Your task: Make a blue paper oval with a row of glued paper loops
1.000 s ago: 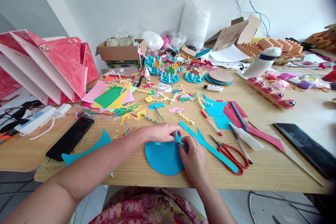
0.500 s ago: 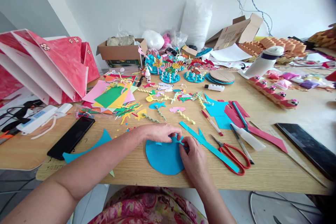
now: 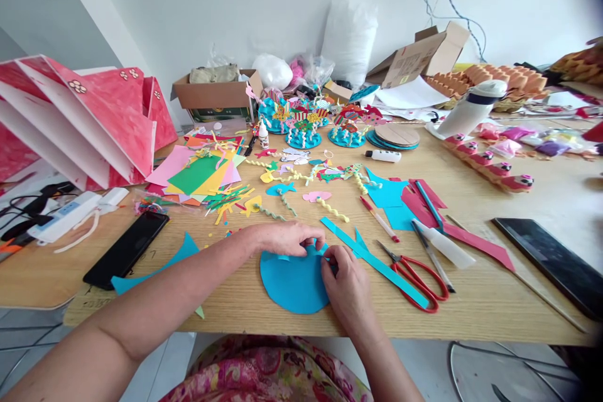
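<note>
A round blue paper disc [image 3: 292, 286] lies flat on the table near its front edge. At the disc's far edge, my left hand [image 3: 294, 239] curls its fingers down, thumb and forefinger pinching a narrow blue paper strip. My right hand [image 3: 346, 279] closes its fingertips on the same strip at the disc's right side; the strip is largely hidden by the fingers. A small raised blue bit shows on the disc left of my left fingers. Right of my hands lies a longer blue paper strip [image 3: 377, 264], partly over scissors [image 3: 419, 279] with red handles.
Phones [image 3: 127, 250] lie left and right. Beyond my hands are paper fish with curled strips [image 3: 332, 209], coloured paper sheets [image 3: 198, 173], a red pen [image 3: 379, 218] and a glue bottle [image 3: 450, 248]. Finished blue-based fish crafts [image 3: 304, 138] stand farther back, near a white bottle [image 3: 475, 110].
The view has shifted very slightly. Both hands stay in the same place at the disc's far edge, with no clear change in their grip.
</note>
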Demonstrator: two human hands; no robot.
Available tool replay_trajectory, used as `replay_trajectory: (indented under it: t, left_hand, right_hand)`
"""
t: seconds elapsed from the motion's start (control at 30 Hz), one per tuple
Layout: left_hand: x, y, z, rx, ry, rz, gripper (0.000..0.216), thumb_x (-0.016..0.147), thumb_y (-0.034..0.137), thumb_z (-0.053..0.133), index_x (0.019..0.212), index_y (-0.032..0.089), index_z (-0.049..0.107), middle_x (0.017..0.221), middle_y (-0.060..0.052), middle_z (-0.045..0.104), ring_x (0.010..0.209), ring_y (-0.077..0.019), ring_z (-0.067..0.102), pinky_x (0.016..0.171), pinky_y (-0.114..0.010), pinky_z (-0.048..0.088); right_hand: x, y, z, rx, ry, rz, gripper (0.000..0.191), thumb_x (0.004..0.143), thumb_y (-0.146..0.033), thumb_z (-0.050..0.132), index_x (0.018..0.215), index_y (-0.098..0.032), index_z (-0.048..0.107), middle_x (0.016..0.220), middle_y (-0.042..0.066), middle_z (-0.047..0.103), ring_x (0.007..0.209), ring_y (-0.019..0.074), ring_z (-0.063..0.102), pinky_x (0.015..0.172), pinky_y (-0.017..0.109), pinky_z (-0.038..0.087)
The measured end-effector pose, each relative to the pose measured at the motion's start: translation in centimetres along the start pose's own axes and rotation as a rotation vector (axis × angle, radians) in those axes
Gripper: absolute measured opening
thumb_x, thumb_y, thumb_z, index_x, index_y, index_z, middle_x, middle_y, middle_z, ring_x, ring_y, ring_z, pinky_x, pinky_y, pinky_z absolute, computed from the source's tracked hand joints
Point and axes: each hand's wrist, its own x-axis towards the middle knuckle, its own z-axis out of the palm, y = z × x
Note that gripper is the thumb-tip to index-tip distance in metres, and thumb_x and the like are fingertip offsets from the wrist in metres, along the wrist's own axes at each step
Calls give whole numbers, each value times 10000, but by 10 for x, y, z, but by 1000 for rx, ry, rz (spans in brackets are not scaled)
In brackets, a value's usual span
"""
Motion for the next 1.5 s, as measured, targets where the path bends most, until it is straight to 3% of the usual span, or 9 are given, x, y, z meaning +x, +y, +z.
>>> replay_trajectory:
  t: [0.9,1.5]
  left_hand:
    - [6,-6,1,-9,-29,36,284,697,9,484,910,178,563,842,27,589,795,-111,540,705,-197,425]
    - [8,-8,3,61,3,72,237,707,23,501,868,173,590,884,-1,599,888,-143,524,807,-232,404]
  right_hand:
    - [0,0,-1,-31,-22,-1,93,787,-189,390,747,-205,473,750,42,559,700,191,535,619,284,364]
    - [0,0,-2,-54,-8,-29,93,753,-173,399,768,-205,485,765,44,556,685,187,528,609,283,378]
